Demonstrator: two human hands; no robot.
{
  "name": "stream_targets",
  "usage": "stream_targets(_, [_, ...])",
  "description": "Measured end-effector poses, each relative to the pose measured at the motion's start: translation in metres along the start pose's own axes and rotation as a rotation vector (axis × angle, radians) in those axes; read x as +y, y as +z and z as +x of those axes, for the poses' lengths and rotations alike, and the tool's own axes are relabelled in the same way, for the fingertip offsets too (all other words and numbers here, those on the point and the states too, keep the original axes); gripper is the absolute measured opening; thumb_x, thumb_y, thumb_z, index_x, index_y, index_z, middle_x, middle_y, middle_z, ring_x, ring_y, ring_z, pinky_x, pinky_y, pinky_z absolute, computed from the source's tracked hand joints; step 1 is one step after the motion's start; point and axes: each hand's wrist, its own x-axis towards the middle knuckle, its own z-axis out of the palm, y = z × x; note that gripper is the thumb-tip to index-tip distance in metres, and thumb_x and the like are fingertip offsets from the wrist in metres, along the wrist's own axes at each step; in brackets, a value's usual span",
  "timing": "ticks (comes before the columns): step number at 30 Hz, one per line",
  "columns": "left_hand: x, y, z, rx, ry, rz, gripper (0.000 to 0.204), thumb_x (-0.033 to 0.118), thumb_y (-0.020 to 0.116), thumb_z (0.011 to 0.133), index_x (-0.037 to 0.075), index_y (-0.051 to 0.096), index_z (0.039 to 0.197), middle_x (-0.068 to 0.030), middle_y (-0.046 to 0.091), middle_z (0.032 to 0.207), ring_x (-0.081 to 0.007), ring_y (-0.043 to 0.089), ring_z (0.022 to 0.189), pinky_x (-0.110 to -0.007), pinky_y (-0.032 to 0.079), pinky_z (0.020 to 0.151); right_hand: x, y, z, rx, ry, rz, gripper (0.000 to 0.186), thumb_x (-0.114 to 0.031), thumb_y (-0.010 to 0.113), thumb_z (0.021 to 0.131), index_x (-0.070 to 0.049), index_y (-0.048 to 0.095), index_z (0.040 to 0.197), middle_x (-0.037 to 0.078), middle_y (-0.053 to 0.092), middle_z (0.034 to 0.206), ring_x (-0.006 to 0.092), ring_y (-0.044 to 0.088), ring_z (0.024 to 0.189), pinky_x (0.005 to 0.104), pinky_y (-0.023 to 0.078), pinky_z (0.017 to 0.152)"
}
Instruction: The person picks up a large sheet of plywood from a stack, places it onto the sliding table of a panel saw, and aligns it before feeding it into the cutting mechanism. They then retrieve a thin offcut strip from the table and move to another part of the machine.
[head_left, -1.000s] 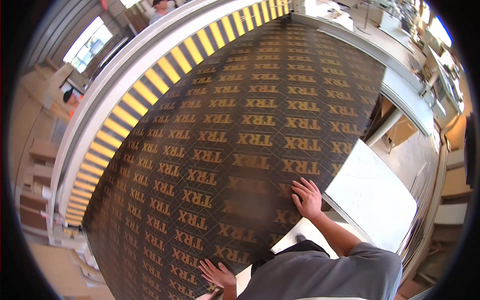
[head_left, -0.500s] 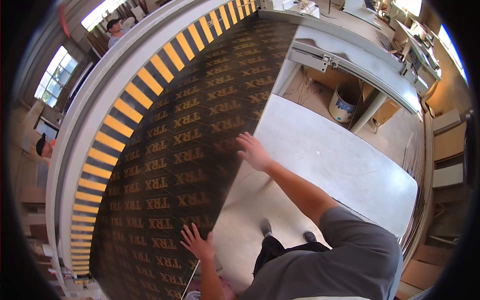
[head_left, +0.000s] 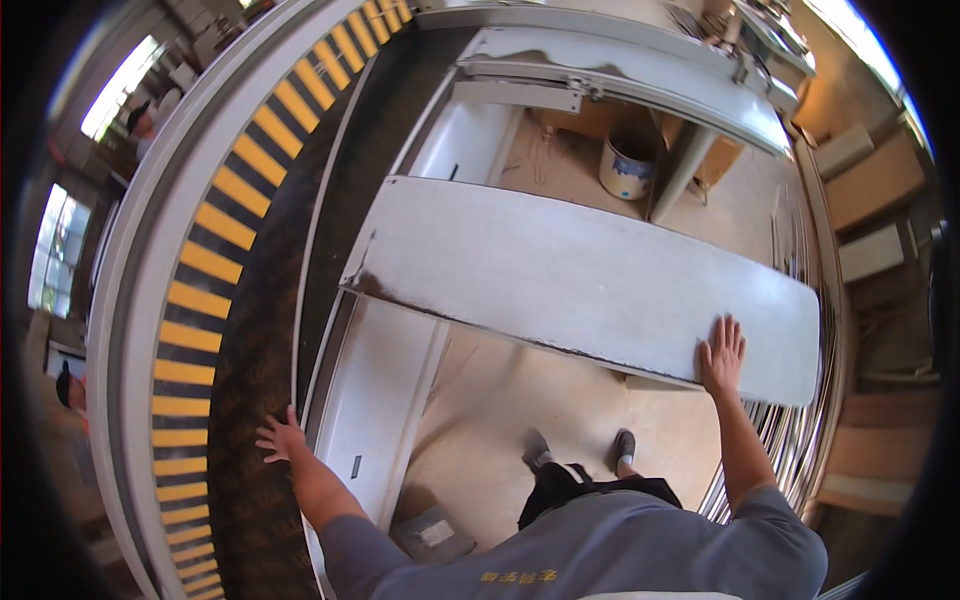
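Observation:
A dark, film-faced board (head_left: 255,400) lies partly under a long grey machine beam with yellow and black stripes (head_left: 225,225). My left hand (head_left: 282,437) rests on the board near its pale long edge, fingers spread, gripping nothing. Far to the right, my right hand (head_left: 722,358) lies flat with fingers out on a grey metal table leaf (head_left: 580,275), close to its rounded end. Neither hand holds anything. How far the board reaches beneath the beam is hidden.
A white and blue bucket (head_left: 627,168) stands on the floor under the frame. Thin strips (head_left: 755,440) and leaning boards (head_left: 875,185) line the right side. Beyond the beam at left are two people in dark caps. My feet stand below the leaf.
The board has slid left under the striped beam, baring the machine bed. My right hand has left the board for the metal leaf. My left hand has shifted left, still on the board.

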Motion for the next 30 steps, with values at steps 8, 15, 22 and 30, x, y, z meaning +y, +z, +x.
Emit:
stream_targets(8, [0.378, -0.053, -0.112, 0.338, 0.685, -0.371, 0.070, 0.054, 0.058, 0.103, 0.013, 0.045, 0.158, -0.0179, 0.040, 0.165, -0.0397, 0.035, 0.153, -0.071, 0.026, 0.119, -0.004, -0.032, -0.006, 0.168, -0.119, 0.513, 0.077, -0.029, 0.068, 0.097, -0.007, 0.033, 0.163, 0.024, 0.027, 0.170, 0.0418, 0.023, 0.158, 0.0551, 0.017, 0.129])
stream_targets(15, [0.542, -0.132, -0.614, 0.026, 1.428, -0.768, 0.065, 0.042, 0.064, 0.100, 0.010, 0.050, 0.154, -0.0179, 0.043, 0.163, -0.0373, 0.035, 0.153, -0.058, 0.027, 0.125, 0.220, -0.135, -0.161, 0.095, -0.032, 0.791, 0.076, -0.013, 0.069, 0.095, -0.005, 0.033, 0.161, 0.025, 0.022, 0.171, 0.0423, 0.026, 0.157, 0.0482, 0.027, 0.127])
stream_targets(22, [0.641, -0.197, -0.884, -0.062, 1.613, -0.718, 0.062, 0.042, 0.064, 0.100, 0.008, 0.053, 0.150, -0.0145, 0.046, 0.160, -0.0336, 0.035, 0.153, -0.051, 0.021, 0.129, 0.537, -0.126, -0.276, 0.285, 0.614, 0.675, 0.063, -0.012, 0.056, 0.103, -0.003, 0.034, 0.161, 0.017, 0.030, 0.169, 0.0337, 0.031, 0.156, 0.0462, 0.024, 0.127])
stream_targets(30, [0.715, -0.209, -0.934, -0.169, 1.525, -0.673, 0.062, 0.039, 0.065, 0.100, 0.006, 0.052, 0.150, -0.0166, 0.042, 0.163, -0.0363, 0.031, 0.155, -0.052, 0.020, 0.129, 0.660, -0.161, -0.092, 0.198, 0.422, 0.680, 0.056, -0.014, 0.055, 0.103, 0.001, 0.041, 0.155, 0.023, 0.029, 0.168, 0.0405, 0.030, 0.155, 0.0495, 0.026, 0.126])
